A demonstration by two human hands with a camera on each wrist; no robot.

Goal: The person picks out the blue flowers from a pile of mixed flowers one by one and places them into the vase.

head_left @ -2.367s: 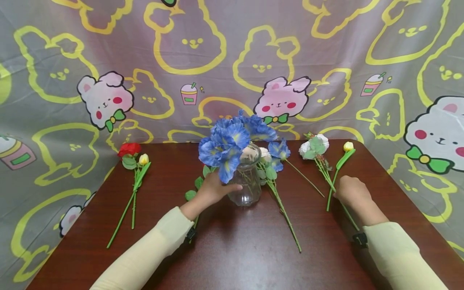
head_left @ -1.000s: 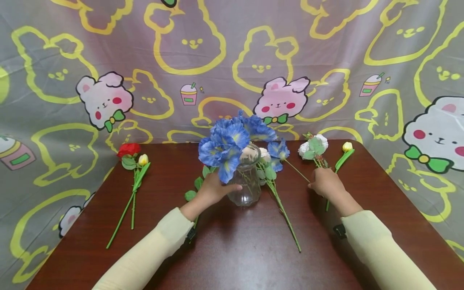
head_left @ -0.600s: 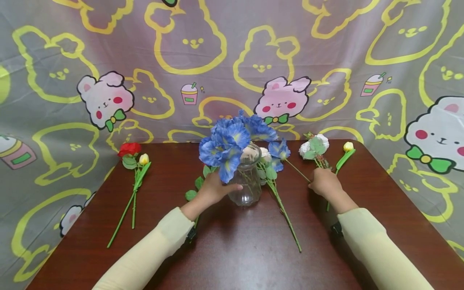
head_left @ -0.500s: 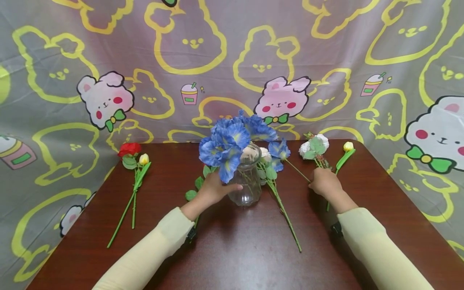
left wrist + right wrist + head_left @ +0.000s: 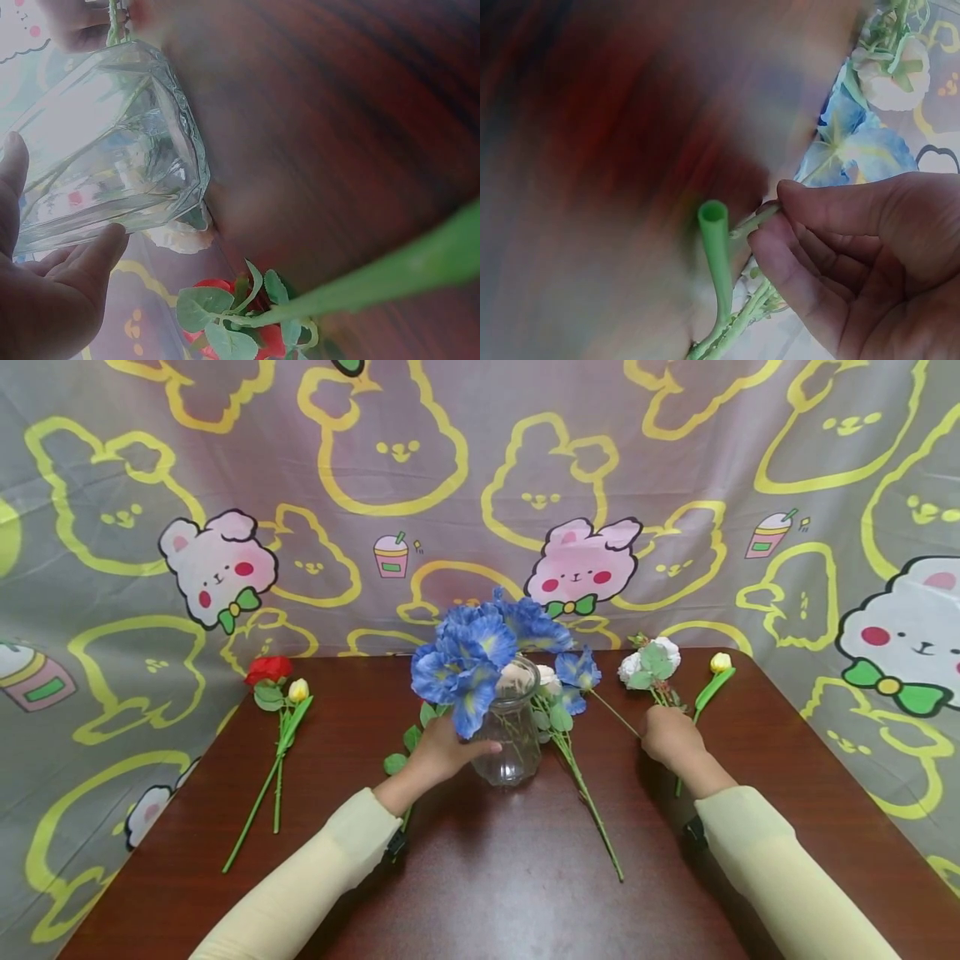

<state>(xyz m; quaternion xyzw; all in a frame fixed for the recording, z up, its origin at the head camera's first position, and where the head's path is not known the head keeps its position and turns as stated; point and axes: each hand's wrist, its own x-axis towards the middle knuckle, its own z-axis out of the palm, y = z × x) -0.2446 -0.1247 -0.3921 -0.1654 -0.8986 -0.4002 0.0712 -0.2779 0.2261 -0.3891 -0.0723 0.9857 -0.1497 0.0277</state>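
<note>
My left hand (image 5: 442, 750) grips the side of a clear glass vase (image 5: 510, 756), its thumb across the near face. Blue irises (image 5: 468, 652) stand in the vase, their heads leaning over the rim, and thin stems show through the glass. To the right, another blue iris (image 5: 577, 669) lies on the table. My right hand (image 5: 672, 739) pinches the end of that iris's stem (image 5: 756, 221) between thumb and forefinger, as the right wrist view shows. A green tulip stem (image 5: 716, 259) and other stems pass close beside those fingers.
A pale rose (image 5: 573, 764) lies right of the vase. White roses (image 5: 651, 664) and a yellow tulip (image 5: 720, 664) lie beyond my right hand. A red rose (image 5: 274, 341) lies by my left arm. Another red rose (image 5: 268, 670) and tulip (image 5: 297, 691) lie far left.
My right hand has moved left from beside the white roses' and tulip's stems to the loose iris's stem, then stayed almost still. My left hand and the vase have not moved.
</note>
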